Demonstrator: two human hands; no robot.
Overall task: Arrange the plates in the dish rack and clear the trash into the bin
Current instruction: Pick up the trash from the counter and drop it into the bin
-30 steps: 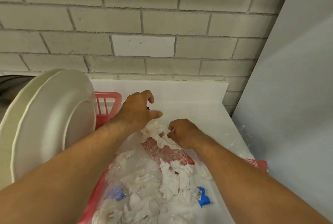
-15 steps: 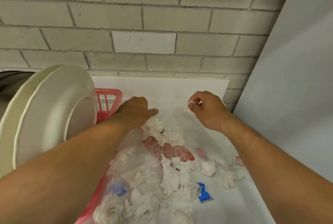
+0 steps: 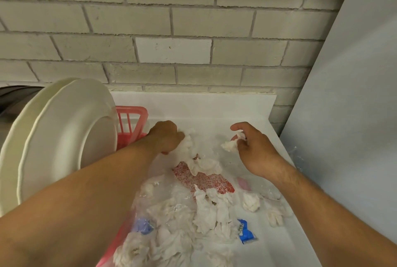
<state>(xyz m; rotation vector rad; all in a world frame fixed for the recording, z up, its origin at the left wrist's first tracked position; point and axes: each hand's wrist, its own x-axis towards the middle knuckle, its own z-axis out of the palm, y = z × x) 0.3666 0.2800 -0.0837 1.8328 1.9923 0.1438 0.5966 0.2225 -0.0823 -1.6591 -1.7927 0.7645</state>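
Note:
Two white plates [image 3: 64, 135] stand on edge in a pink dish rack [image 3: 132, 125] at the left. A clear plastic bag [image 3: 171, 198] lies on the white counter [image 3: 214, 107], full of crumpled white tissues [image 3: 206, 208], a red printed wrapper [image 3: 204, 180] and blue wrappers [image 3: 246, 232]. My left hand [image 3: 165, 137] grips the bag's far edge together with a tissue, next to the rack. My right hand [image 3: 251, 144] pinches a small crumpled tissue [image 3: 231, 144] just above the bag's far right side.
A grey brick wall [image 3: 171, 30] closes off the back. A tall pale panel [image 3: 354, 105] stands along the counter's right edge. Loose tissue wads [image 3: 251, 201] and a crumpled white glove [image 3: 276, 215] lie on the counter to the right of the bag.
My right hand has left the tissue pile in the middle and moved right and away, now pinching a small tissue. My left hand stays at the bag's far edge.

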